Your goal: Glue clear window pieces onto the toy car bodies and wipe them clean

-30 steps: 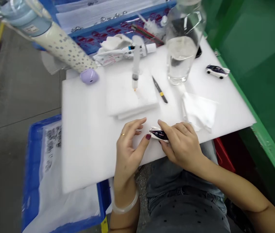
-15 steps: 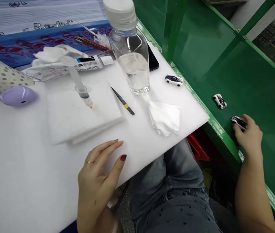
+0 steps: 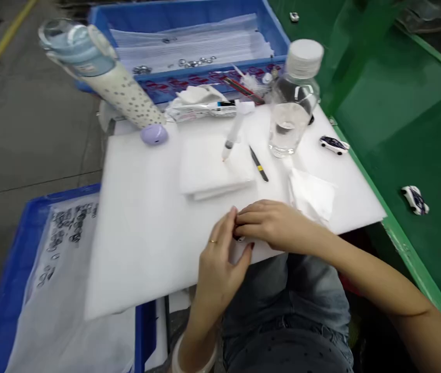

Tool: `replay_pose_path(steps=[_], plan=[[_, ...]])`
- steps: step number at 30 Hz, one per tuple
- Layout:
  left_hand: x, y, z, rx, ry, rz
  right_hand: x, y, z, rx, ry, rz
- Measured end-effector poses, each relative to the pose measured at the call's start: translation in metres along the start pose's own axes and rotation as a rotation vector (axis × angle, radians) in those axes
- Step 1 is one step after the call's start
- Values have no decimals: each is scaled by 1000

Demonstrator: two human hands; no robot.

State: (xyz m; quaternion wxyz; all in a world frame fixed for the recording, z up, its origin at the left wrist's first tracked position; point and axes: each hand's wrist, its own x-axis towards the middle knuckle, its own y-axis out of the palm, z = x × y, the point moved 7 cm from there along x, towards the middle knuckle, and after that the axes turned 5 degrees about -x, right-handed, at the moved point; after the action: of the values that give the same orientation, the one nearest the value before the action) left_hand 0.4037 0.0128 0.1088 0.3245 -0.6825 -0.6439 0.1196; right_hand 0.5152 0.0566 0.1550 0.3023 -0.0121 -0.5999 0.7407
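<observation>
Both my hands meet at the near edge of the white foam board (image 3: 146, 248). My right hand (image 3: 272, 224) lies palm down with its fingers curled over a small toy car (image 3: 239, 238), of which only a dark sliver shows. My left hand (image 3: 223, 254) stands beside it, its fingers stretched up against my right fingertips and the thumb held apart. A second toy car (image 3: 333, 145) sits on the board's far right. A third toy car (image 3: 415, 200) lies on the green surface (image 3: 418, 129).
On the board are a folded white pad (image 3: 212, 171), a syringe (image 3: 231, 139), tweezers (image 3: 258, 163), a clear bottle (image 3: 292, 101), a crumpled tissue (image 3: 311, 194), a lilac case (image 3: 154, 134) and a glue tube (image 3: 212, 108). Blue crates (image 3: 29, 217) stand left and behind.
My right hand has come back from the green surface, where it lay on a toy car, to the board's near edge. One car fewer lies on the green surface. My left hand now meets it.
</observation>
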Motion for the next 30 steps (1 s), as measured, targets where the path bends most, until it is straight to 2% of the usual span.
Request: replay_pose_path(steps=[1,3,4,5,6,8,10,12,14,18,21,23,25,30], plan=[[-5,0,-2,-15,4,-13,6,-6,-11,62,71,-74],[-9,0,-6,-52,18,-27,11,-27,-49,156,344,-340],[-9,1,-7,-67,28,-10,12,-34,-68,205,467,-447],[-6,3,-8,-78,41,31,17,-36,-83,275,537,-497],[-2,6,-9,-84,61,98,27,-32,-94,361,550,-478],[9,11,-9,-80,102,256,52,-17,-105,522,467,-308],[21,14,-9,-53,133,357,67,-8,-105,608,378,-193],[32,12,-10,-25,150,345,69,-11,-98,664,343,-189],[40,10,-11,-24,120,257,59,-22,-84,727,360,-282],[46,9,-11,-107,-27,67,16,-48,-47,791,512,-620],[46,10,-12,-113,-60,1,-4,-44,-30,987,582,-633],[45,11,-11,-111,-63,-14,-9,-38,-30,1101,622,-652],[45,11,-10,-122,-63,-16,-13,-36,-36,1134,658,-728],[45,10,-10,-111,-66,-18,-9,-27,-35,1228,540,-728]])
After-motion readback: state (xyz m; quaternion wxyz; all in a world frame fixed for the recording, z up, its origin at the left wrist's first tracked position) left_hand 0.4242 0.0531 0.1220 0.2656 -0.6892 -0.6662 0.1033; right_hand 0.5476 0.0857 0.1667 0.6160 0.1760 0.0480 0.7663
